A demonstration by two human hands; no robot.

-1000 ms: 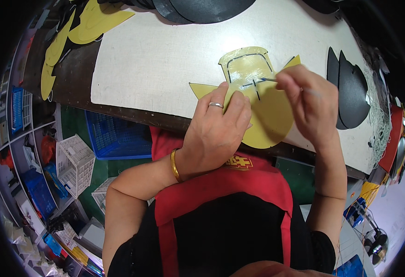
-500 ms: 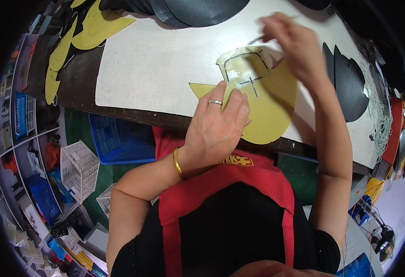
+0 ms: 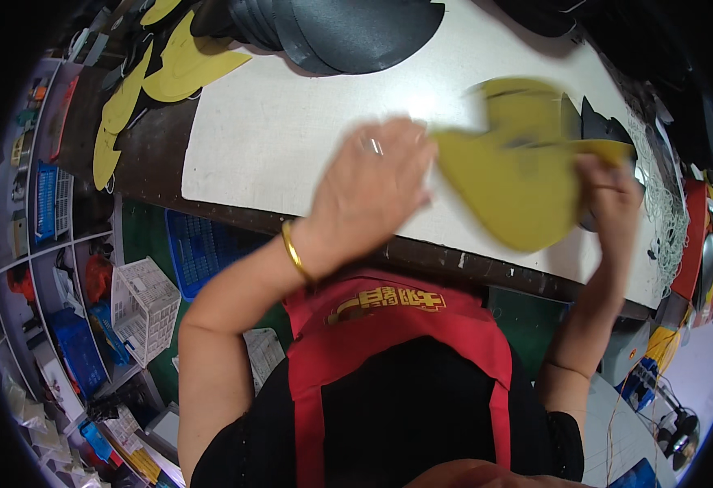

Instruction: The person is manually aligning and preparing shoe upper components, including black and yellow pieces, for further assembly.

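The yellow sheet (image 3: 527, 187) has shifted to the right since the earlier frame, and the right hand (image 3: 608, 191) has moved from above its top edge to its right side. The left hand (image 3: 377, 171), previously laid on the sheet, now sits at its left tip.

Right hand: fingers pinch the pointed right tip of the sheet. Left hand: fingers blurred and close together; whether they touch the left tip cannot be told.

Sheet position: over the right half of the white board (image 3: 267, 134) on the dark bench (image 3: 157, 150). The rounded lower edge appears just inside the board's near edge; motion blurs the outline — contact with the board cannot be confirmed. The upper right portion overlaps the black pieces (image 3: 608, 126) in view.

Clearances: the board is bare from the left hand to its left edge, beyond which yellow pieces (image 3: 124, 102) lie. A bare strip separates the left hand from the black stack (image 3: 356, 32) at the far edge. Room on the right is narrow — black pieces and tangled pale thread (image 3: 657, 195) occupy that side. A blue crate (image 3: 210, 252) stands below the near edge.
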